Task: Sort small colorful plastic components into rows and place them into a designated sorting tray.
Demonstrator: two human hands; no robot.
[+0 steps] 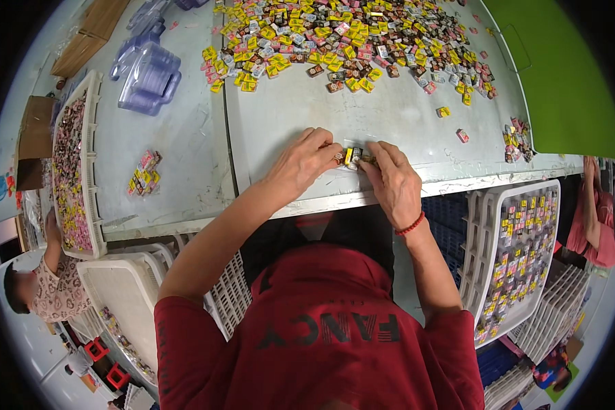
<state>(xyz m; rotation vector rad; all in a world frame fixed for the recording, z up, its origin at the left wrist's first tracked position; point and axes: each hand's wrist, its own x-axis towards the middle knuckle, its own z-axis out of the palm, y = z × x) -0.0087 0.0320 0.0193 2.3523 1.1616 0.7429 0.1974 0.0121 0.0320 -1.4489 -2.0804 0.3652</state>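
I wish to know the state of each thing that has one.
Small yellow-and-black boxes, middle: close together
Bare left hand: fingers bent, beside them
Bare right hand: fingers bent, beside them
Small yellow, pink, brown boxes beyond: heaped
Clear bluish plastic containers: stacked
Left-side white plastic tray: well filled
Right-side white plastic tray: holding boxes

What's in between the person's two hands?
In the head view, a little row of small boxes, one yellow, lies between the left hand and the right hand.
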